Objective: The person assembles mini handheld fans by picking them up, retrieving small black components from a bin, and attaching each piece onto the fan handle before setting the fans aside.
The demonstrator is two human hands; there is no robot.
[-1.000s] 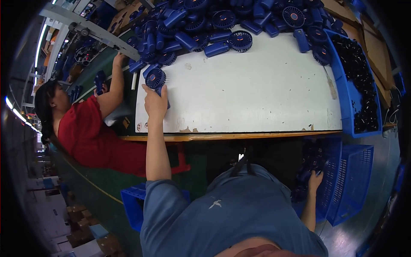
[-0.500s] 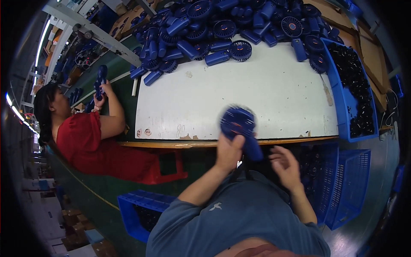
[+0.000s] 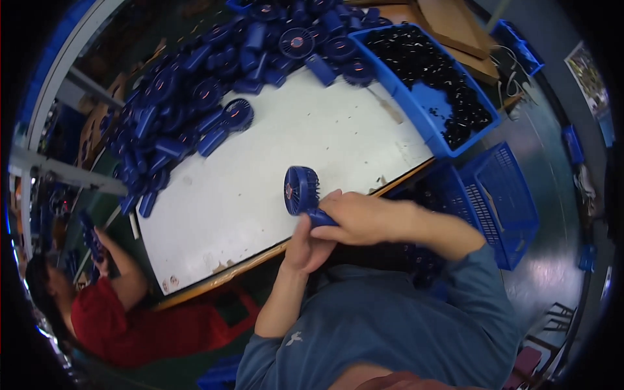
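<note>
A dark blue handheld fan (image 3: 303,190) hangs over the near edge of the white tabletop, its round slatted head pointing away from me. Its handle is in both my hands. My left hand (image 3: 304,248) grips the handle from below and the left, with the thumb along it. From the right, my right hand (image 3: 361,218) wraps over the handle, its fingers closed and partly hidden. Most of the handle is covered by the hands.
Many more blue fans (image 3: 208,91) are heaped along the table's far side. A blue tray (image 3: 430,107) of small black parts sits at the table's right end, with blue crates (image 3: 513,214) below it. At left, a person in red (image 3: 104,318) holds another fan.
My right hand, apart before, has come onto the fan's handle beside my left. The fan now tilts left. My view has swung to the right.
</note>
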